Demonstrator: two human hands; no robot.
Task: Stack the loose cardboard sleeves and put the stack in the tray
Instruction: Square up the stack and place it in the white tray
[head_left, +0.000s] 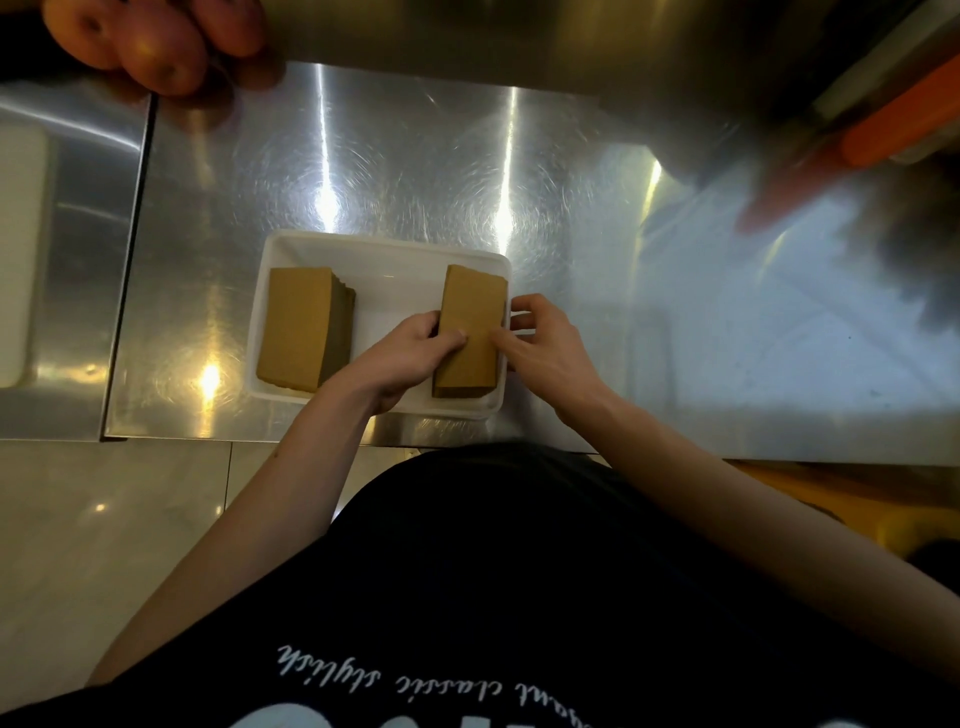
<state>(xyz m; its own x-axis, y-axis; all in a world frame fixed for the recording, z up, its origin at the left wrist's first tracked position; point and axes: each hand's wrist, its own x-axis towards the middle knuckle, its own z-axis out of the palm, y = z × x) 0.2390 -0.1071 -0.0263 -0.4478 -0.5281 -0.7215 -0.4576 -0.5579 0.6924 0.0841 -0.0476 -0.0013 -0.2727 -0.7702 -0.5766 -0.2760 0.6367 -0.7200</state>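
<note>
A white rectangular tray (387, 260) sits on the steel counter in front of me. A stack of brown cardboard sleeves (298, 327) lies in its left half. A second brown stack (474, 306) stands in the tray's right half, against the right wall. My left hand (410, 358) grips this second stack from the left, thumb on its top face. My right hand (545, 345) holds it from the right, fingers on the top and along the tray's right rim.
The steel counter (363, 166) spreads around the tray. Reddish apples (150, 47) sit at the far left corner. An orange object (893, 130) lies at the far right. A white board (21, 249) lies on the neighbouring counter at left.
</note>
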